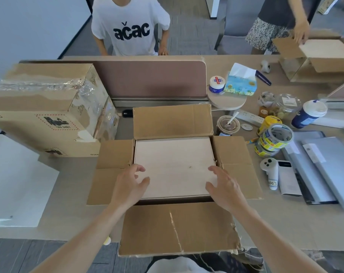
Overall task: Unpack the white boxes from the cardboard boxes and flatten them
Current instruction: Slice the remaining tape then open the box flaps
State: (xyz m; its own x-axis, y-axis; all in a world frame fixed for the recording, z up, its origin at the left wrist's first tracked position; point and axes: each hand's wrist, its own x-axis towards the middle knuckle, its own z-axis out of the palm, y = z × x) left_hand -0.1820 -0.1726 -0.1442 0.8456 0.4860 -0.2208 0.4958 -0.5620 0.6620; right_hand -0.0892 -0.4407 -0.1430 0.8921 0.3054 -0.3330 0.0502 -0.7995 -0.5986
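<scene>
Hands are both spread loose, gripping nothing: left hand (130, 186) and right hand (224, 191) sit over the near corners of one flat white box (175, 160), which lies inside the open brown cardboard box (173, 227). Three cardboard boxes total: that one, a taped-up cardboard box (39, 107) further left, another open cardboard box (323, 65) far right

Soft, even light fills the room, bright with no hard shadows; its source seems to be overhead. At ten o'clock, clear tape (48, 84) on the sealed carton (29, 107) flares white. The white box (173, 164) at centre looks slightly washed out. The desk (285, 223) bows toward the borders, and detail softens at twelve o'clock.
</scene>
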